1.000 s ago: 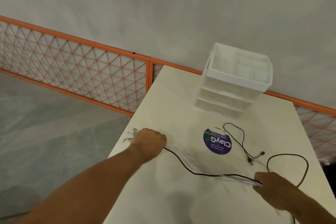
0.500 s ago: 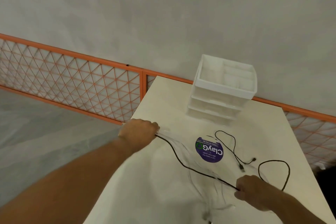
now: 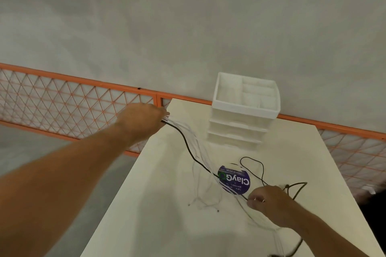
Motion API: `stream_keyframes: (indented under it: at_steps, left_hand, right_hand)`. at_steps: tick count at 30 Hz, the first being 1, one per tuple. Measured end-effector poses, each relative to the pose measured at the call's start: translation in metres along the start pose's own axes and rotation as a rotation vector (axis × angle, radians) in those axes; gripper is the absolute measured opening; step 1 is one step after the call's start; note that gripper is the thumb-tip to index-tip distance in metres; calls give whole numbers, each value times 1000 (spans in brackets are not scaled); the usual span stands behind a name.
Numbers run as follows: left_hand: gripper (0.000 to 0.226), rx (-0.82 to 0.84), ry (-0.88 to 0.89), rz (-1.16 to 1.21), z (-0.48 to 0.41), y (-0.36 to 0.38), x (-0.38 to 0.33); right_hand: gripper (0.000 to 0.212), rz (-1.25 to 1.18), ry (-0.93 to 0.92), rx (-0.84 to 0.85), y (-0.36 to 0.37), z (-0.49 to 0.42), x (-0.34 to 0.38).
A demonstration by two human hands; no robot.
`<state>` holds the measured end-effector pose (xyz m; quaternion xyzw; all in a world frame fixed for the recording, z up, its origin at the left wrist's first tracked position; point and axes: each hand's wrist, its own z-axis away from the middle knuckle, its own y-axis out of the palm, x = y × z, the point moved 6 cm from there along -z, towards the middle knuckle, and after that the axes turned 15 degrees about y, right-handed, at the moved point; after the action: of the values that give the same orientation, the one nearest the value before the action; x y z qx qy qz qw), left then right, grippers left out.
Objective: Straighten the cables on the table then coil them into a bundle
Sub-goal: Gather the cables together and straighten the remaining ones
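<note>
Clenched round one end of the cables (image 3: 188,148), the grip of the left hand (image 3: 142,120) holds them up over the far-left corner of the worktop (image 3: 158,225) — seemingly to draw out slack — and they sag across the purple sticker (image 3: 234,179) to the right hand (image 3: 269,200), whose narrow grip pinches them low as an anchor.

We have the left hand (image 3: 144,120) at the far-left corner of the cream counter (image 3: 163,215), gripping one thin black cable (image 3: 188,146) plus several thin white cables (image 3: 197,142). The cables sag toward the front right, crossing the round purple "ClayG" sticker (image 3: 237,181). The right hand (image 3: 269,204) pinches them there. Loose black loops (image 3: 262,170) lie just beyond it. A white stacked plastic drawer organiser (image 3: 244,110) stands at the far edge, with an orange mesh fence (image 3: 62,108) behind.
</note>
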<state>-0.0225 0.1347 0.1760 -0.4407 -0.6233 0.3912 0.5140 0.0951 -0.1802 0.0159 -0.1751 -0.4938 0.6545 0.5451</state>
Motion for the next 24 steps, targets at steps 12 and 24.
stream_keyframes:
  at_steps: [12,24]
  left_hand:
    - [41,-138,106,-165,-33,-70,-1]
    - [37,-177,128,-169,-41,-99,-6]
  right_hand:
    - [29,-423,13,47,-1,1,60]
    - [55,-561,-120,-138,-45,-5,94]
